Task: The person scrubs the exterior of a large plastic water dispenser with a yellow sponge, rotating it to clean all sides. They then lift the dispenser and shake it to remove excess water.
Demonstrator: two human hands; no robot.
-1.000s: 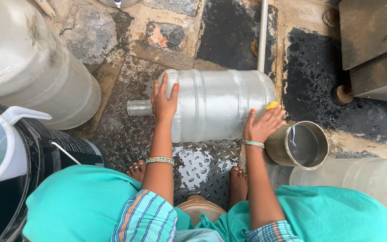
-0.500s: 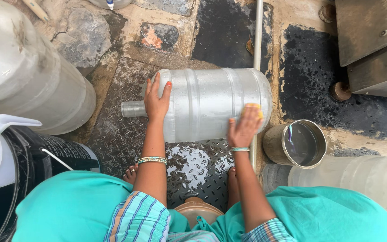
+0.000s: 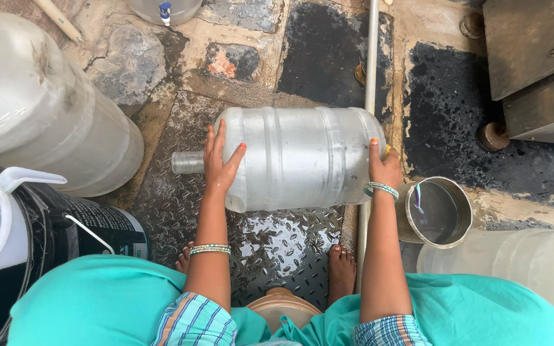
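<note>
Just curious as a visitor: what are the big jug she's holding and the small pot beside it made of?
Water jug: seemingly clear, ribbed plastic, translucent with a dull sheen. Small pot: likely steel, a shiny grey metal with a reflective inside. Both hands, left hand and right hand, rest on the jug.

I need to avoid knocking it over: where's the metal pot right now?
In the head view the metal pot stands on the ground at the right, just beyond the right hand and the base end of the lying water jug, beside the white pipe.
</note>
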